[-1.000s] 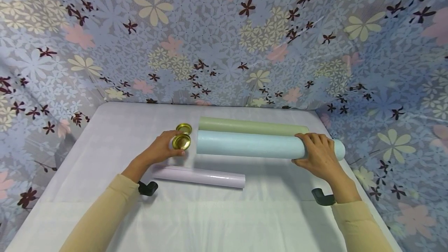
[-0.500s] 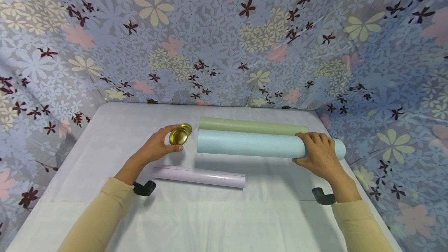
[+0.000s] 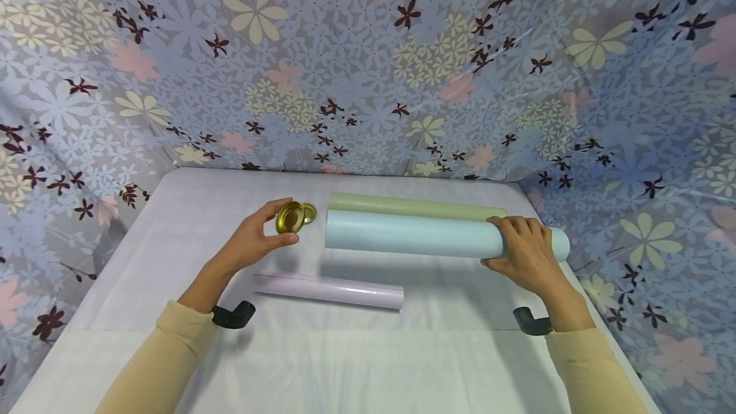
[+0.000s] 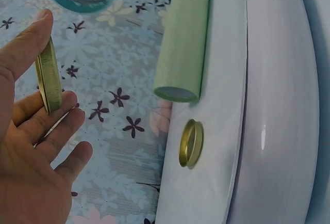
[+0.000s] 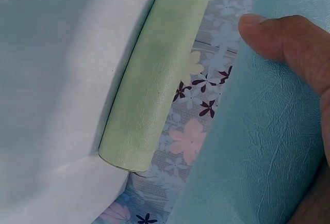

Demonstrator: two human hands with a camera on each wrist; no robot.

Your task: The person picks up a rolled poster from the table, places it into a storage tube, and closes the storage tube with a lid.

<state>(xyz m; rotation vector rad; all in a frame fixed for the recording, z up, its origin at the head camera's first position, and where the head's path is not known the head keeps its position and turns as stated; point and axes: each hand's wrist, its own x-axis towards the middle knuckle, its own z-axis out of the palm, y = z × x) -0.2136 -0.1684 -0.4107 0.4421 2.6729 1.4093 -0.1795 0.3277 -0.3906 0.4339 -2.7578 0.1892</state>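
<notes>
Between thumb and fingertips my left hand point(image 3: 247, 238) pinches a gold metal jar lid point(image 3: 289, 217), tilted with its hollow side showing. In the left wrist view the lid point(image 4: 49, 77) is seen edge-on, its rim against thumb and fingers. A second gold lid point(image 3: 310, 213) lies on the table just behind it. My right hand point(image 3: 524, 254) grips a light blue roll point(image 3: 414, 234) near its right end, raised above the table with a shadow below. The thumb lies along the roll point(image 5: 258, 126) in the right wrist view. The blue roll's open left end faces the pinched lid, apart from it.
A pale green roll point(image 3: 414, 206) lies behind the blue one. Nearer the front is a glossy lilac roll point(image 3: 328, 291). All this is on a white-covered table point(image 3: 368, 369), with flowered cloth point(image 3: 356, 69) rising behind and at both sides.
My left hand has drawn back leftward and slightly up with the lid, turning it more on edge and away from the blue roll's end. The right hand and blue roll have barely moved.
</notes>
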